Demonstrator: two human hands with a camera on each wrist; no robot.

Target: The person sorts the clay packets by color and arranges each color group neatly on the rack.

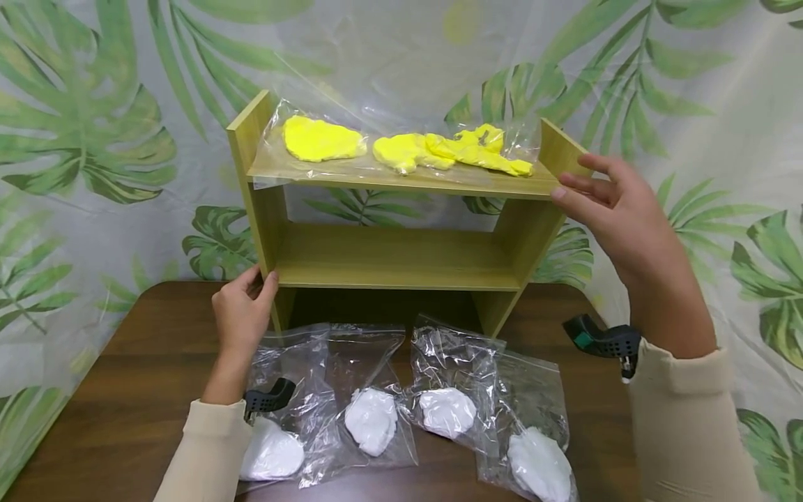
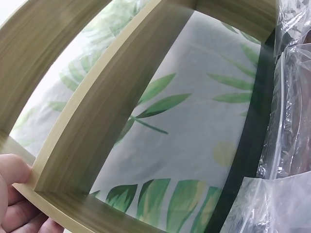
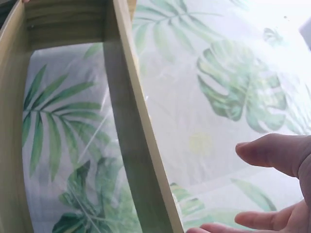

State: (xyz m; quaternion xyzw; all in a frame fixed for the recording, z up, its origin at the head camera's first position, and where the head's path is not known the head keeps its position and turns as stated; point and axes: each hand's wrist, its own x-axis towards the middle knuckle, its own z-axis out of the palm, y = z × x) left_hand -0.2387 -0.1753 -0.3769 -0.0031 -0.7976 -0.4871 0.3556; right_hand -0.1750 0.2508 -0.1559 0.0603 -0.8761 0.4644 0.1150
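A small wooden shelf (image 1: 401, 261) stands on the table, with an upper and a middle board. My left hand (image 1: 241, 310) grips its left side panel, thumb at the front edge and fingers on the outer side. At the top right corner, my right hand (image 1: 640, 226) is held with thumb and fingers spread; nothing is between them. Its fingertips are by the right panel, though whether they touch it I cannot tell. On the upper board lie flat yellow lumps (image 1: 323, 139) in clear plastic bags. In the left wrist view, the left fingers (image 2: 14, 170) wrap the panel edge.
Several clear zip bags with white lumps (image 1: 371, 422) lie on the brown table (image 1: 113, 397) in front of the shelf. A leaf-patterned curtain (image 1: 389, 42) hangs behind. Black wrist mounts (image 1: 605, 341) stick out from both sleeves.
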